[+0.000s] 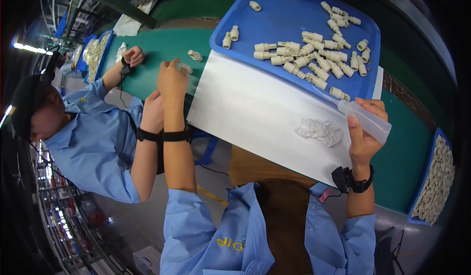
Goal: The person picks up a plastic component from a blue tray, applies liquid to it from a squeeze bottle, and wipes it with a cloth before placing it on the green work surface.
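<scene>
My right hand is closed around a translucent squeeze bottle. The bottle's thin nozzle points up and left over the near edge of a blue tray. Several cream plastic connectors lie in this tray, one close below the nozzle. My left hand reaches out over the green table at the left, slightly blurred. Right beside its fingers is a pale connector; whether the fingers grip it is unclear. Another connector lies just beyond, on the table.
A white sheet covers the table before me, with a crumpled white tissue on it. At the left sits a co-worker, whose arm is close to mine. A blue bin full of small pale parts stands far right.
</scene>
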`<state>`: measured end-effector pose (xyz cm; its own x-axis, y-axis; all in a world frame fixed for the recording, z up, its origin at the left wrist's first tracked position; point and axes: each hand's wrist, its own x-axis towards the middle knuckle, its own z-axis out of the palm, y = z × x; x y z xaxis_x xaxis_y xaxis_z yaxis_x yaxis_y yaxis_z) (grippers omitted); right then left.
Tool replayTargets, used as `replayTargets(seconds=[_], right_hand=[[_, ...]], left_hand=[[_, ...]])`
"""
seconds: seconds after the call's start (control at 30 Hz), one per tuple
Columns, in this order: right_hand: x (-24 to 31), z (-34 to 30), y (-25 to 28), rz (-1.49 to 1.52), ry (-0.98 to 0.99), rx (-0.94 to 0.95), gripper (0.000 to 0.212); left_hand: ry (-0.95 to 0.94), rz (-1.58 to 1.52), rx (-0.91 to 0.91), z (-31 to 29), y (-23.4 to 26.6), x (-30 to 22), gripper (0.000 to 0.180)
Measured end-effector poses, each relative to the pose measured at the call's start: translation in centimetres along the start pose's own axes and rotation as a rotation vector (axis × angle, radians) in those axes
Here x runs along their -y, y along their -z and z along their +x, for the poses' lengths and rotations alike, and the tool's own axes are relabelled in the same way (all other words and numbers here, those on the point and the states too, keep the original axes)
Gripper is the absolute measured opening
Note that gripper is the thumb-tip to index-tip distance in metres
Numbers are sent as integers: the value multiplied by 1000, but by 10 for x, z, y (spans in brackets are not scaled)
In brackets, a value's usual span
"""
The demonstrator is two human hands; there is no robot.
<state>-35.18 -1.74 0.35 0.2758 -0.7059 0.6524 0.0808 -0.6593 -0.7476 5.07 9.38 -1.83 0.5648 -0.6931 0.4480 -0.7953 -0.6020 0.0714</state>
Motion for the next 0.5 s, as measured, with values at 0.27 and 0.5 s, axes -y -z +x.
replayTargets(seconds=[0.27,0.5], right_hand=[[-3,0,9,40,-17,-112,34],[-8,-1,5,32,-52,-120,31]], left_hand=[[-115,-443,198,6,23,-108,28],[17,-149,-77,56,-39,-154,25]])
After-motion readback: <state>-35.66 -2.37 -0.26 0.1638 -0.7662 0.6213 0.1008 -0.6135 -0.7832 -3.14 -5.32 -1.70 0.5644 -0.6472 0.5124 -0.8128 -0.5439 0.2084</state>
